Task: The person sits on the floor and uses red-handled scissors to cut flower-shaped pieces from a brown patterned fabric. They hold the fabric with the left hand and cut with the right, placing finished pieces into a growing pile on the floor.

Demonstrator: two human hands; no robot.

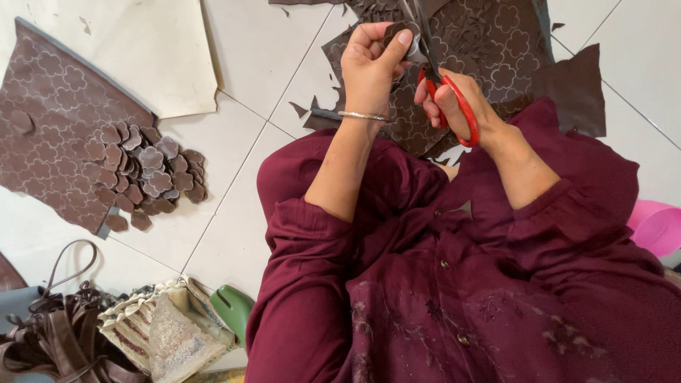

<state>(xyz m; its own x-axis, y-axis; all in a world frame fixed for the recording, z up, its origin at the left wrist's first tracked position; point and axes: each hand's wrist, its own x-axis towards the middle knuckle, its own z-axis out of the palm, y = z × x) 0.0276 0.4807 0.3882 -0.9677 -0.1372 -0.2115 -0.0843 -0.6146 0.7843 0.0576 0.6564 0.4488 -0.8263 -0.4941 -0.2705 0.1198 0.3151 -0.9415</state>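
While the left hand pinches a small brown flower-shaped leather piece, the right hand, at four o'clock, grips red-handled scissors.

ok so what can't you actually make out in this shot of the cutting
Head view only:
- Scissor blades: tips run off the top edge.
- Flower piece: mostly hidden by the left hand.
- Right hand: fingers hidden in the red scissor handles.
- Pink object: cut by the right edge.

Single head view, steeply downward, close over the lap.
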